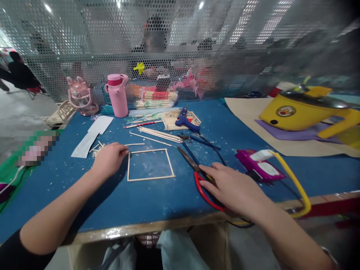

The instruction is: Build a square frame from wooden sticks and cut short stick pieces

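The fingers of my left hand (108, 159) are pinched together at the upper left corner of a rectangular frame of thin wooden sticks (150, 179) lying flat on the table. Whatever is between those fingertips is hidden. A short thin stick (136, 144) shows just beyond them, and I cannot tell whether they hold it. My right hand (230, 185) grips a pair of scissors (201, 187) by the red handles, right of the frame. The dark blades point away to the upper left. Behind the left hand lie small stick offcuts (98, 148).
Loose sticks (157, 134), pliers (197, 139) and a blue glue gun (185, 122) lie beyond the frame. A pink flask (118, 97) and paper strips (91, 137) are at left. On the right are a purple device (261, 165) with a yellow cable and a yellow pot (295, 108).
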The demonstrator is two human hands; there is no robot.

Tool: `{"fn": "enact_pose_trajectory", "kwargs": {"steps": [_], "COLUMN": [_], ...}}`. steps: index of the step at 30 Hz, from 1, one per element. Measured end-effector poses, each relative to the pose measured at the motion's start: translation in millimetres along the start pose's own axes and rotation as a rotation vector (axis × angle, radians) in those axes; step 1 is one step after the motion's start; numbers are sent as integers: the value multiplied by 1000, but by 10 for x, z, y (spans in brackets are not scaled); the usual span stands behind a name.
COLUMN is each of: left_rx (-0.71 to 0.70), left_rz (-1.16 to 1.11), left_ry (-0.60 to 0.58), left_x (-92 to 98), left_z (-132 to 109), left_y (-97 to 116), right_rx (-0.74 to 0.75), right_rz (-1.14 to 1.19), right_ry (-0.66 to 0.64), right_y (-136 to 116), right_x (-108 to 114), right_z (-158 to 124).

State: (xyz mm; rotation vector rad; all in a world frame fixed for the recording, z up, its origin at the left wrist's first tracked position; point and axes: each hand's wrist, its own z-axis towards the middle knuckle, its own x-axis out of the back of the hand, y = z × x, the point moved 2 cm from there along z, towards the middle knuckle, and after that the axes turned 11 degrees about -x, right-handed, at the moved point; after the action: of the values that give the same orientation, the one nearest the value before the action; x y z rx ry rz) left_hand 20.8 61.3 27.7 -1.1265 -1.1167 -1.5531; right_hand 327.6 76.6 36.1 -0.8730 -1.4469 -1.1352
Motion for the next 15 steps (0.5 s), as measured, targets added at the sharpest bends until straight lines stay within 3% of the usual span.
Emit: {"fn": "enact_pose_trajectory", "kwargs": {"steps": [3, 8, 11, 15], "left_rx": [4, 7, 20, 21], "left_rz": [-42, -100, -111, -117], "left_ry": [-67, -94, -84, -76], "left_x": [-85, -173, -168, -150], "left_z": [50, 109, 118, 106], "left_y": [-99, -80, -96, -95], "right_rx": [16, 26, -67, -162], "right_rz": [41, 91, 32, 25], "right_ry": [-114, -108, -147, -292], "right_y": [-112, -370, -264, 36], "right_x": [164, 380, 333, 104], "right_z": [160, 479, 484, 203]}}
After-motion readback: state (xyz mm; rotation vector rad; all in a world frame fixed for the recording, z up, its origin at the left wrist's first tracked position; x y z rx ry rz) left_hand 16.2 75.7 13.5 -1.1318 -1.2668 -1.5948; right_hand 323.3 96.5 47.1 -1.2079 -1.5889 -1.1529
